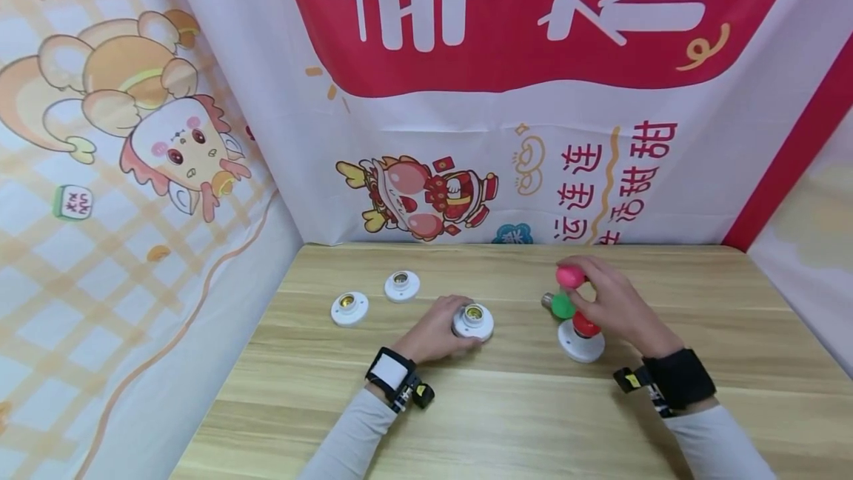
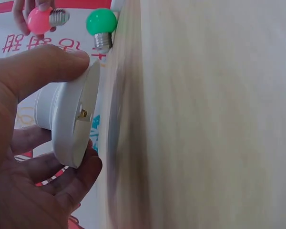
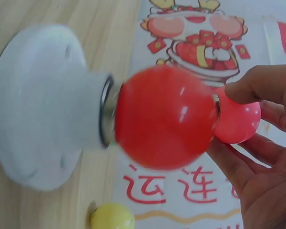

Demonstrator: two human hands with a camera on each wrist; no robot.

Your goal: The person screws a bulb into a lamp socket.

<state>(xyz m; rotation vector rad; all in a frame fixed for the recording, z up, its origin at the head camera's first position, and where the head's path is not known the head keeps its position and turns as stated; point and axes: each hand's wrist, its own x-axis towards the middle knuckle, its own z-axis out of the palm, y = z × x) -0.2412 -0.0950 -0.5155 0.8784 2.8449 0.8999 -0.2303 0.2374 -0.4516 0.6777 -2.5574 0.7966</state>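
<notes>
My left hand (image 1: pixel 436 330) grips a white round lamp socket (image 1: pixel 473 322) by its rim, thumb on one side and fingers on the other. In the left wrist view, that socket's base (image 2: pixel 69 119) is lifted off the wood, its underside with a brass terminal showing. My right hand (image 1: pixel 611 301) holds a pink bulb (image 1: pixel 570 276) in its fingertips, the metal screw end partly visible in the left wrist view. Below that hand, a red bulb (image 1: pixel 586 325) sits in another white socket (image 1: pixel 581 345). A green bulb (image 1: pixel 563 306) lies beside it on the table.
Two more white sockets, a nearer one (image 1: pixel 349 309) and a farther one (image 1: pixel 402 286), stand at the table's left. The right wrist view shows a yellow bulb (image 3: pixel 112 217). Printed cloth (image 1: pixel 460 124) hangs behind the wooden table (image 1: pixel 466 421).
</notes>
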